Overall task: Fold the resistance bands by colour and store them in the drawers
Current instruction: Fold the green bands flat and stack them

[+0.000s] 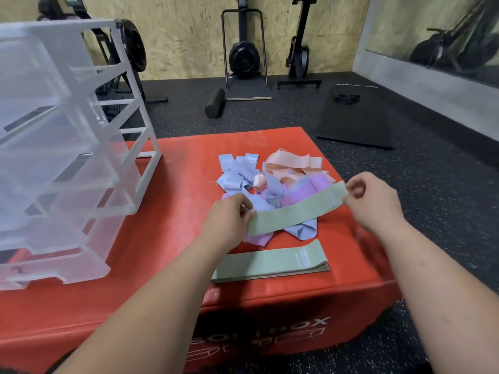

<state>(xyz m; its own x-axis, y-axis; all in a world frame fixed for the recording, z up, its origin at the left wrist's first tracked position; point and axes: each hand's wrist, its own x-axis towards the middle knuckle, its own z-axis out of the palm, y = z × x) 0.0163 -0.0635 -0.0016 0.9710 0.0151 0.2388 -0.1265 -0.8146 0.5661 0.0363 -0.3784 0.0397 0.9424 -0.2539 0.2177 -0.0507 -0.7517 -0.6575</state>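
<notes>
While your left hand [232, 214] pinches the near-left end of a green band [294, 211] and your right hand [372, 195] pinches its far-right end (thumb and fingers closed on the fabric on both sides), the band is held flat and taut between them, lifted just above the mixed pile [270, 179] of blue, purple and peach bands. Note edges: your right hand sits over the right edge of the red box [167, 238], and the pile runs close to that same edge. A green stack [270, 264] of bands laid flat lies nearer you, just beside the box's front edge, its left end hidden under your left forearm. Open room: a bare red strip runs between the pile and the drawer unit [62, 157], widening toward the front-left corner. The unit, frosted clear plastic, takes up the left part of the box top; its drawers stand pulled out toward you in steps, and their contents cannot be read through the plastic. Beyond the box, on the speckled floor [270, 114], lie a foam roller [215, 103] and a black mat [356, 120], both well apart from your hands. Exercise machines [244, 58] stand against the back wall.
</notes>
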